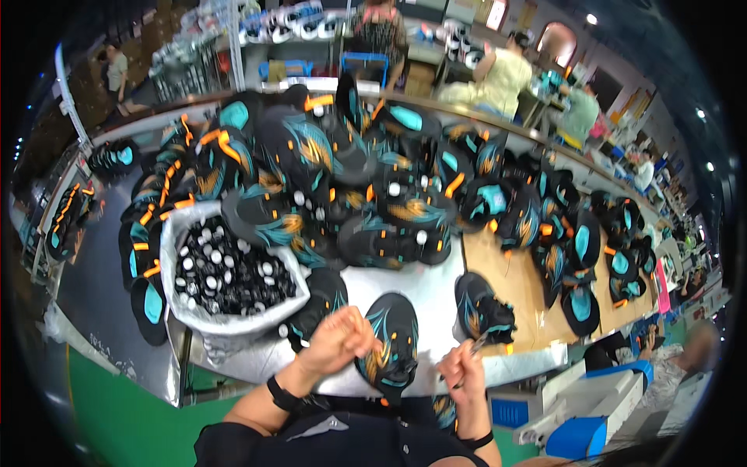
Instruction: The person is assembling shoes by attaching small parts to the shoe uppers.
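Note:
A black shoe upper (393, 331) with teal and orange patterning lies on the metal tabletop, toe pointing away from me. My left hand (341, 340) is closed just at its left side, fingers curled; whether anything is pinched in them I cannot make out. To the right of that upper, my right hand (464, 370) grips a thin metal tool (478, 342), whose exact kind is too small to tell. The tool's tip is near another black upper (480, 305). A dark upper (323, 300) rests behind my left hand, beside the lined container.
A container with a white plastic liner (173, 272) holds many small black and white round-topped parts (226, 268). Piled uppers (303, 148) cover the table's far side. Cardboard (502, 272) lies under uppers at the right. Other people (506, 70) sit beyond the table.

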A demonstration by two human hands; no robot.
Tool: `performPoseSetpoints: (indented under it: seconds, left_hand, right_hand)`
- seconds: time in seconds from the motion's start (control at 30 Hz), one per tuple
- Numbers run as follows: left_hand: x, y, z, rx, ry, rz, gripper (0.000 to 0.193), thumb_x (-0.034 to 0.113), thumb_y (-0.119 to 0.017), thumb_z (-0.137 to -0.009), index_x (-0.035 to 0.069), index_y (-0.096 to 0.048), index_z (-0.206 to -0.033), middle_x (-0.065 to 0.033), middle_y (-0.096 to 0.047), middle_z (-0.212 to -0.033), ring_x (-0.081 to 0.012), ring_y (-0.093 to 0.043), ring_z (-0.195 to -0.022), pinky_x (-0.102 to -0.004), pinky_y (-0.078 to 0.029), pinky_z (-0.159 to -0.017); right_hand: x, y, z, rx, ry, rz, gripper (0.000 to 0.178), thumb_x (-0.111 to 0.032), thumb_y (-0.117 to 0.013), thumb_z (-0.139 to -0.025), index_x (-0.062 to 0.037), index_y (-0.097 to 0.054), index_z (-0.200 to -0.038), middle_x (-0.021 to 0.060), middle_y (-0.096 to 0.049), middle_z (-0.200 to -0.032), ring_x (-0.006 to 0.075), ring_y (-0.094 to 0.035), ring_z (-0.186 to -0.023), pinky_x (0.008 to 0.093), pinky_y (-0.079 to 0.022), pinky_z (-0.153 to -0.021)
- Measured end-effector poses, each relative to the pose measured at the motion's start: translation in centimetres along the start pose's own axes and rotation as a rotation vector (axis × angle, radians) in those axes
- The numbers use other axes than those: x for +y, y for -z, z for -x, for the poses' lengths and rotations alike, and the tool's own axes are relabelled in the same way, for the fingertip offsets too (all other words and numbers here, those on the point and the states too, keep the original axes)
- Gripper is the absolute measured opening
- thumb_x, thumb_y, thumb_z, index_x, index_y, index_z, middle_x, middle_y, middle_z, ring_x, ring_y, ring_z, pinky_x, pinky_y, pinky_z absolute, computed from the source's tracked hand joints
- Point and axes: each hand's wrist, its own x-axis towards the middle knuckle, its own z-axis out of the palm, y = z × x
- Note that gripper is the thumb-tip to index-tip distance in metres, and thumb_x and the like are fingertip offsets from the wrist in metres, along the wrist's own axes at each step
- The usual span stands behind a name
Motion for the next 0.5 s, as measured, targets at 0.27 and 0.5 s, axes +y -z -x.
performPoseSetpoints:
  seconds: [0.27,0.5]
  left_hand:
    - [0.9,-4.9,-4.3,-0.019,0.199,-0.862,0.051,0.005,-0.065,-0.085,0.004,-0.042,-0.131,-0.0068,-0.06,-0.11,-0.0126,-0.054,-0.096,-0.0238,-0.042,-0.078]
    - [-0.1,-3.2,-2.3,0.182,0.215,-0.721,0.013,0.011,-0.054,-0.094,0.0,-0.06,-0.098,-0.0003,-0.058,-0.084,-0.0055,-0.052,-0.075,-0.0205,-0.043,-0.071]
  right_hand:
    - [-2.1,-7.4,-4.5,-0.188,0.188,0.215,0.013,-0.016,-0.051,-0.097,-0.0047,-0.047,-0.091,0.0186,-0.064,-0.087,0.0182,-0.056,-0.065,0.0284,-0.044,-0.059]
    - [-2.9,-6.0,-1.9,-0.043,0.537,0.724,0.012,-0.011,-0.056,-0.094,0.0011,-0.055,-0.09,0.0169,-0.067,-0.089,0.0142,-0.061,-0.067,0.0244,-0.047,-0.059]
